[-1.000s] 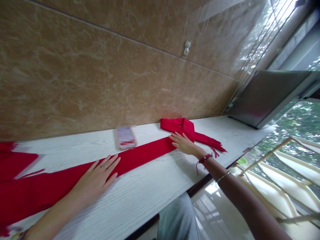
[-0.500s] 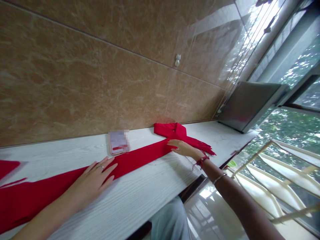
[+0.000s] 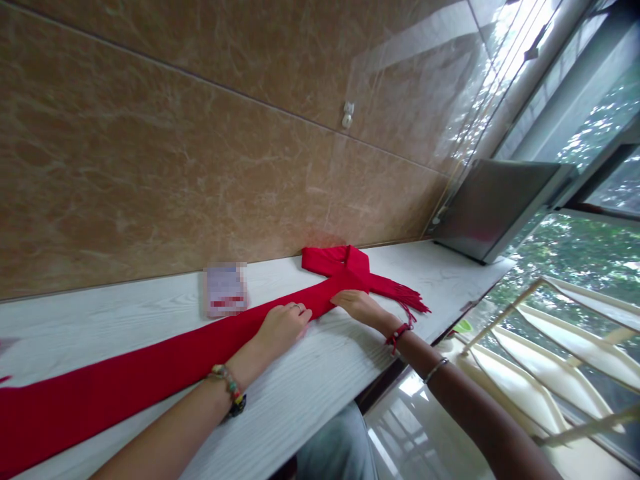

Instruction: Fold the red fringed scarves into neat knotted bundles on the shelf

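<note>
A long red scarf (image 3: 165, 363) lies flattened along the white wood-grain table, its far end crossed over itself in a loop with a fringe to the right. Near the middle of its length, my left hand (image 3: 286, 327) rests with fingers curled over the scarf's near edge. Farther along, just short of the crossing, my right hand (image 3: 363, 308) has its fingertips closed together on the same edge. The fingertips of both hands are partly hidden.
A phone (image 3: 225, 291) with a blurred screen lies behind the scarf near the tiled wall (image 3: 200, 167). At the table's far end stands a grey metallic panel or box (image 3: 500, 210). A cream rack (image 3: 525, 373) is on the right, beyond the table edge.
My left hand has slid right along the scarf, and its spread fingers have curled over the near edge. My right hand has stayed near the crossing, its fingers now drawn to the edge.
</note>
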`<act>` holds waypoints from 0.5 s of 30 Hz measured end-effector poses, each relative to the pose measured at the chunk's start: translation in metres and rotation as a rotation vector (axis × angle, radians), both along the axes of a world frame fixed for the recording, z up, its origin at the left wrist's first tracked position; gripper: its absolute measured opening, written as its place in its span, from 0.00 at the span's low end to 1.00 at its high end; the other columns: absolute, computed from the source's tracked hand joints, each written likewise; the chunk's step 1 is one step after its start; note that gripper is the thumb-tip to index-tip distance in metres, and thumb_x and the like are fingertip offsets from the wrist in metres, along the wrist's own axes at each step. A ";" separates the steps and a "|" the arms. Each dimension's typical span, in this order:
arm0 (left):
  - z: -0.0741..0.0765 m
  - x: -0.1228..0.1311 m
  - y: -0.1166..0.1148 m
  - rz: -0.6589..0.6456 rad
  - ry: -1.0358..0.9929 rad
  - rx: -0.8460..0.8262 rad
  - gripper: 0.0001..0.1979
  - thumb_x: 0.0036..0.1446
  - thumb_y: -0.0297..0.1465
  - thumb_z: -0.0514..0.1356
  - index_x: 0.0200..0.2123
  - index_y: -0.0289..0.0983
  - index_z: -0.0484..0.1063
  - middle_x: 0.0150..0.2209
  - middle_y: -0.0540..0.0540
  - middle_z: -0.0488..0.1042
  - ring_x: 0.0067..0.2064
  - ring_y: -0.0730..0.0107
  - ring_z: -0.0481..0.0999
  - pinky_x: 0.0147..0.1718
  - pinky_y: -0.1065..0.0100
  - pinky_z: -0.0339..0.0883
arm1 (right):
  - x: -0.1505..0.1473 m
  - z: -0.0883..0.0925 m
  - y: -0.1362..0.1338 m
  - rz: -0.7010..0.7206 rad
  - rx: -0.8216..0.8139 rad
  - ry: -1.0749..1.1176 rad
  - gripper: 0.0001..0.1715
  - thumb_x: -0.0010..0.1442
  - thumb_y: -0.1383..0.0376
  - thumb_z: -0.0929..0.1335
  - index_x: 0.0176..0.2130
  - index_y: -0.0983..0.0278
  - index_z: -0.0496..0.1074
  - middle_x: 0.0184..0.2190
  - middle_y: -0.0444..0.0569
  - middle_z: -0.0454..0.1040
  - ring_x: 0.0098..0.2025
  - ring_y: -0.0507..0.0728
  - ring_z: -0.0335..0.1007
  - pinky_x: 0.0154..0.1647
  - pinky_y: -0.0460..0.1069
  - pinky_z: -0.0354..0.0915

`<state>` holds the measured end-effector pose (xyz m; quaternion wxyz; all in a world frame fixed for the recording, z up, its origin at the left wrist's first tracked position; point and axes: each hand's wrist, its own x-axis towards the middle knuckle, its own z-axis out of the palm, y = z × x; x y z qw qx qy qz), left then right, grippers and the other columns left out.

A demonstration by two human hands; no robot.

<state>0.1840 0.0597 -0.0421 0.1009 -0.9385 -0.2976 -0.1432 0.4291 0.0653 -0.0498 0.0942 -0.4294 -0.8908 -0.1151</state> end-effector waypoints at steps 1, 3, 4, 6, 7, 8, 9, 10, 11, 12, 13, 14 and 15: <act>-0.001 0.003 0.000 0.003 0.012 0.009 0.08 0.55 0.25 0.53 0.39 0.34 0.68 0.37 0.43 0.73 0.39 0.62 0.72 0.34 0.65 0.65 | 0.000 0.000 0.000 -0.011 -0.008 0.002 0.17 0.61 0.59 0.59 0.46 0.65 0.66 0.44 0.52 0.68 0.43 0.56 0.65 0.44 0.55 0.63; -0.002 0.006 0.001 0.014 0.032 0.026 0.08 0.55 0.21 0.52 0.37 0.33 0.68 0.35 0.43 0.72 0.37 0.62 0.72 0.33 0.65 0.65 | 0.000 -0.001 0.001 -0.033 -0.023 0.003 0.20 0.64 0.59 0.55 0.44 0.66 0.69 0.41 0.53 0.71 0.43 0.57 0.65 0.46 0.54 0.60; -0.002 0.007 0.002 0.018 0.039 0.033 0.08 0.55 0.20 0.52 0.37 0.33 0.67 0.34 0.43 0.72 0.37 0.63 0.72 0.32 0.65 0.65 | 0.000 -0.002 0.000 -0.044 -0.028 0.005 0.23 0.64 0.60 0.52 0.42 0.66 0.70 0.40 0.54 0.72 0.43 0.57 0.65 0.46 0.54 0.59; -0.001 0.007 0.002 0.020 0.050 0.047 0.09 0.55 0.20 0.51 0.38 0.32 0.67 0.34 0.43 0.72 0.36 0.62 0.71 0.32 0.65 0.65 | -0.002 -0.003 0.000 -0.065 -0.033 0.011 0.26 0.65 0.61 0.50 0.41 0.66 0.71 0.37 0.55 0.72 0.42 0.58 0.65 0.45 0.53 0.58; 0.000 0.007 0.002 0.015 0.056 0.056 0.09 0.56 0.20 0.51 0.38 0.32 0.67 0.33 0.42 0.72 0.36 0.62 0.71 0.32 0.64 0.65 | -0.002 -0.003 0.000 -0.075 -0.034 0.014 0.26 0.65 0.61 0.50 0.40 0.66 0.71 0.35 0.55 0.72 0.42 0.58 0.65 0.45 0.53 0.58; 0.001 0.007 0.001 0.009 0.060 0.066 0.09 0.56 0.19 0.50 0.37 0.31 0.67 0.33 0.42 0.72 0.37 0.62 0.71 0.33 0.64 0.65 | -0.003 -0.004 0.000 -0.083 -0.033 0.017 0.26 0.65 0.62 0.50 0.39 0.66 0.71 0.34 0.56 0.72 0.41 0.58 0.65 0.45 0.53 0.58; 0.002 0.007 0.000 0.002 0.065 0.077 0.09 0.56 0.19 0.50 0.37 0.31 0.67 0.33 0.42 0.71 0.37 0.62 0.70 0.33 0.64 0.65 | -0.004 -0.005 -0.001 -0.091 -0.032 0.020 0.26 0.65 0.62 0.49 0.39 0.66 0.71 0.33 0.56 0.72 0.40 0.58 0.65 0.44 0.53 0.58; 0.002 0.007 -0.001 -0.006 0.068 0.088 0.09 0.56 0.19 0.49 0.37 0.31 0.67 0.33 0.41 0.71 0.38 0.62 0.70 0.34 0.64 0.65 | -0.005 -0.005 -0.001 -0.095 -0.030 0.023 0.27 0.65 0.62 0.49 0.38 0.66 0.71 0.33 0.56 0.72 0.40 0.58 0.65 0.44 0.54 0.58; 0.002 0.008 -0.002 -0.015 0.073 0.094 0.09 0.57 0.19 0.49 0.36 0.30 0.68 0.33 0.41 0.71 0.38 0.61 0.69 0.35 0.63 0.65 | -0.005 -0.006 -0.001 -0.097 -0.029 0.025 0.27 0.64 0.62 0.49 0.37 0.66 0.71 0.33 0.56 0.72 0.40 0.58 0.65 0.44 0.54 0.59; 0.002 0.008 -0.003 -0.028 0.077 0.092 0.09 0.57 0.20 0.49 0.36 0.30 0.68 0.34 0.40 0.71 0.39 0.61 0.69 0.36 0.63 0.65 | -0.005 -0.006 -0.001 -0.097 -0.029 0.027 0.27 0.64 0.62 0.49 0.37 0.66 0.72 0.33 0.56 0.72 0.39 0.58 0.65 0.43 0.54 0.59; 0.001 0.008 -0.003 -0.043 0.078 0.081 0.09 0.56 0.20 0.50 0.36 0.30 0.68 0.34 0.40 0.71 0.40 0.61 0.69 0.37 0.63 0.65 | -0.005 -0.007 -0.002 -0.094 -0.029 0.028 0.26 0.64 0.62 0.50 0.37 0.65 0.72 0.33 0.56 0.72 0.39 0.58 0.66 0.43 0.54 0.60; 0.000 0.008 -0.003 -0.056 0.075 0.061 0.08 0.56 0.20 0.50 0.36 0.30 0.68 0.35 0.40 0.71 0.40 0.61 0.68 0.37 0.63 0.64 | -0.005 -0.007 -0.003 -0.089 -0.029 0.028 0.26 0.64 0.62 0.50 0.37 0.65 0.72 0.33 0.56 0.72 0.38 0.58 0.66 0.43 0.54 0.60; -0.002 0.007 -0.003 -0.064 0.066 0.033 0.08 0.56 0.21 0.50 0.36 0.31 0.69 0.36 0.40 0.70 0.41 0.61 0.68 0.38 0.63 0.64 | -0.005 -0.008 -0.004 -0.083 -0.029 0.029 0.25 0.64 0.63 0.51 0.37 0.65 0.71 0.33 0.55 0.72 0.38 0.58 0.66 0.42 0.54 0.61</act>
